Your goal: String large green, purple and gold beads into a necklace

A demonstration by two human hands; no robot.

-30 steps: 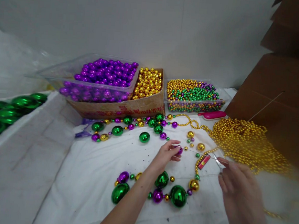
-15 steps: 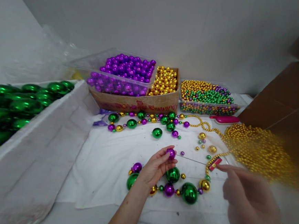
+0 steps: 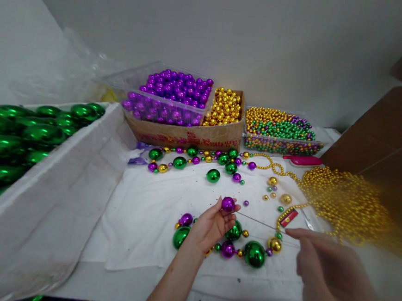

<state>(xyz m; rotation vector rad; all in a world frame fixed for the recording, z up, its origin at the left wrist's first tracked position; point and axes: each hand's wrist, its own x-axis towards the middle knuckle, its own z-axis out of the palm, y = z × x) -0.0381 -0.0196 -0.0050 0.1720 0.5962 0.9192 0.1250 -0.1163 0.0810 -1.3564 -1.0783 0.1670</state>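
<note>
My left hand (image 3: 216,226) is over the white cloth, thumb and fingers around a shiny purple bead (image 3: 228,204). A long thin needle (image 3: 256,220) runs from that bead toward my right hand (image 3: 334,272), which is blurred and pinches its other end. Below the hands lies a strand of purple, gold and large green beads (image 3: 254,254), partly hidden by my left wrist. A gold bead chain (image 3: 278,219) joins its right end. A small red label (image 3: 289,218) lies beside the chain. A tiny purple bead (image 3: 246,203) rests near my left fingertips.
A box of large green beads (image 3: 42,133) stands left. Behind are a tub of purple beads (image 3: 178,90), a carton of gold beads (image 3: 225,106) and a tray of small mixed beads (image 3: 281,124). Piled gold chains (image 3: 343,203) and a cardboard box (image 3: 379,132) are right.
The purple bead in my left hand has shifted slightly left, and the left fingers have loosened. My right hand with the needle has moved slightly down, uncovering the red label.
</note>
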